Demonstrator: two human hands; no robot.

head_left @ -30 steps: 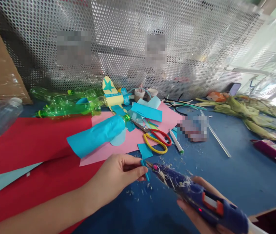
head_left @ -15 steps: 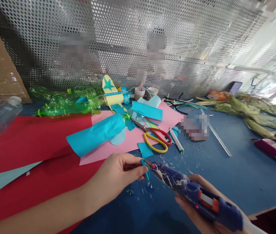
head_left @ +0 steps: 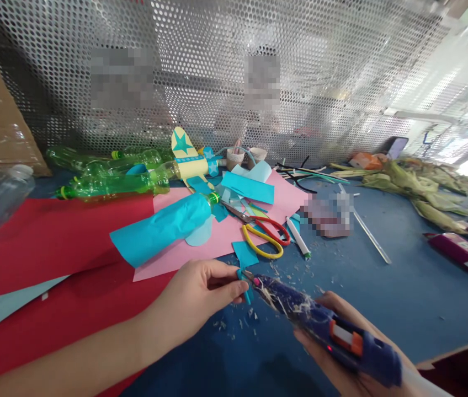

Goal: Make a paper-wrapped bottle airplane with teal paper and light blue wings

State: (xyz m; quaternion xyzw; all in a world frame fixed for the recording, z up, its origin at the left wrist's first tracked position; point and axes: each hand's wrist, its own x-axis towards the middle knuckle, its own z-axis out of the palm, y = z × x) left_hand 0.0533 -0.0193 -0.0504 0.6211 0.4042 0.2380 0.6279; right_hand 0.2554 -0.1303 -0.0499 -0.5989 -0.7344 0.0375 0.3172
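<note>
My left hand (head_left: 213,289) pinches a small strip of blue paper (head_left: 247,295) between thumb and fingers. In my right hand (head_left: 333,331) is a dark blue hot glue gun (head_left: 300,303), with glue strings along its barrel and a small red light lit. Its nozzle meets the upper part of the strip; whether glue is coming out cannot be made out. Just beyond lie a square of blue paper (head_left: 245,253) and scissors (head_left: 265,237) with one red and one yellow handle. A bottle wrapped in blue paper (head_left: 163,226) rests on pink paper (head_left: 151,270).
Red paper sheets (head_left: 72,237) cover the left side. Green plastic bottles (head_left: 113,184) and a yellow paper rocket (head_left: 190,165) with stars stand behind. A white marker (head_left: 298,237), a glue stick (head_left: 366,226), corn husks (head_left: 416,187) and a purple box (head_left: 461,251) lie rightward. A perforated metal screen (head_left: 209,66) rises behind.
The glue gun has shifted slightly left, its nozzle still at the blue strip. My left hand keeps its pinch. The whole view has moved a little.
</note>
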